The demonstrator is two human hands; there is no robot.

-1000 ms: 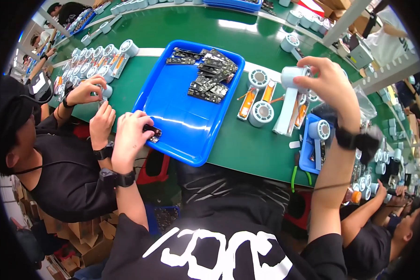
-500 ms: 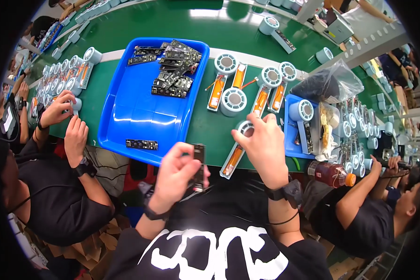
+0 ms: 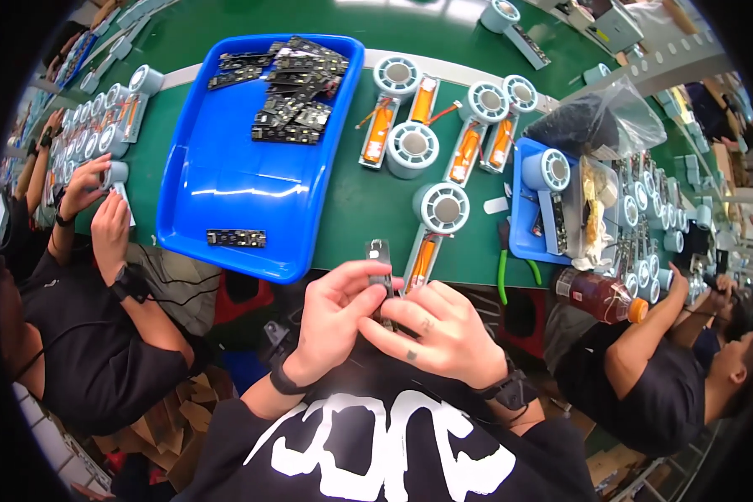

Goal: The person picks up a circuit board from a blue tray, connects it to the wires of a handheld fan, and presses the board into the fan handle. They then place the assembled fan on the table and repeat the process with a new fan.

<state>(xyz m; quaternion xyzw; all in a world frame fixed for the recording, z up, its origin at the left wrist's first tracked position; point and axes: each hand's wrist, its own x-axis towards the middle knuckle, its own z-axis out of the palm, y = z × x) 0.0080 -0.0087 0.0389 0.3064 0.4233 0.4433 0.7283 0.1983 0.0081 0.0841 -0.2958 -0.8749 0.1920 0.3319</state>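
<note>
In front of my chest, my left hand point(image 3: 330, 322) pinches a narrow dark circuit board point(image 3: 378, 253), held roughly upright. My right hand point(image 3: 439, 335) meets it there, its thumb and fingers closed around the board's lower part. Just beyond my right hand lies a light blue unit with a round grilled head point(image 3: 443, 207); an orange battery point(image 3: 423, 259) sits in its long open handle. To the left is a blue tray point(image 3: 234, 171) with a heap of circuit boards point(image 3: 297, 96) at its far end and a single board point(image 3: 236, 238) near its front edge.
Several more round-headed units point(image 3: 412, 149) lie beyond my hands. At right are a smaller blue bin point(image 3: 523, 238), green-handled pliers point(image 3: 503, 268), a clear plastic bag point(image 3: 598, 117) and a bottle of dark red drink point(image 3: 598, 294). Co-workers sit on both sides; one's hand point(image 3: 109, 226) is at left.
My right hand has left the light blue unit and come back to the circuit board in my left hand. The left hand has shifted slightly right. The tray now appears higher in view.
</note>
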